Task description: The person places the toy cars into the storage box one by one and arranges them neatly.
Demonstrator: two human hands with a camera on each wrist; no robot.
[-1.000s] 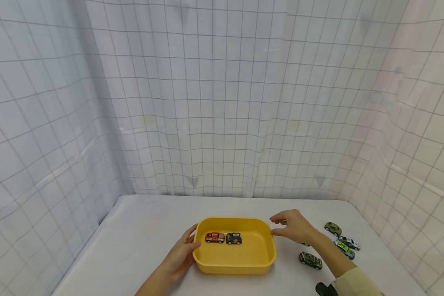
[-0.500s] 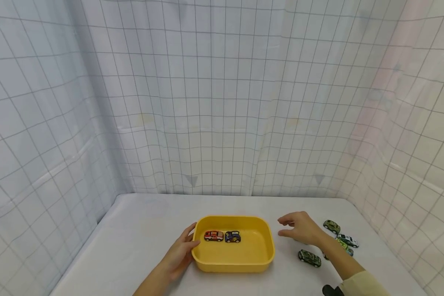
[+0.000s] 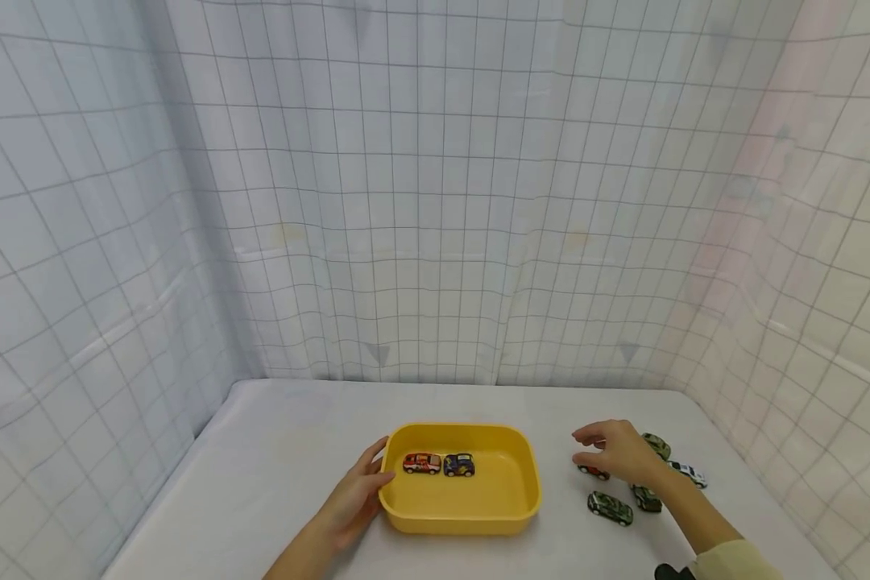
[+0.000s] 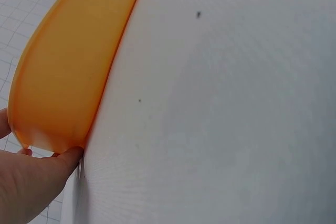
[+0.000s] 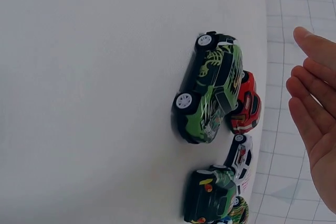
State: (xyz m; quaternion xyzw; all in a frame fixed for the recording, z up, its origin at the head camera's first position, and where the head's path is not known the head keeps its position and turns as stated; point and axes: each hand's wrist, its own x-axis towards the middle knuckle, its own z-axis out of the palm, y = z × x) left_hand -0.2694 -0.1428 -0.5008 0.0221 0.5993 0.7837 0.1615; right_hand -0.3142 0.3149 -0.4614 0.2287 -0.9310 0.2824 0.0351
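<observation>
A yellow tray (image 3: 464, 524) sits on the white table and holds an orange toy car (image 3: 421, 463) and a blue toy car (image 3: 458, 465) side by side. My left hand (image 3: 355, 498) rests against the tray's left wall (image 4: 68, 66), with a fingertip (image 4: 58, 163) touching its lower edge. My right hand (image 3: 619, 451) hovers with relaxed, straight fingers (image 5: 315, 119) just above a red car (image 3: 593, 471), holding nothing. In the right wrist view the red car (image 5: 245, 103) lies against a green car (image 5: 210, 95).
More toy cars lie right of the tray: a camo green one (image 3: 610, 507), a dark green one (image 3: 647, 498), an olive one (image 3: 656, 445) and a white one (image 3: 689, 474). Gridded curtains close in the table on three sides.
My right hand has moved from the tray's right rim rightwards and now hangs over the group of cars. The left hand and the tray have stayed put.
</observation>
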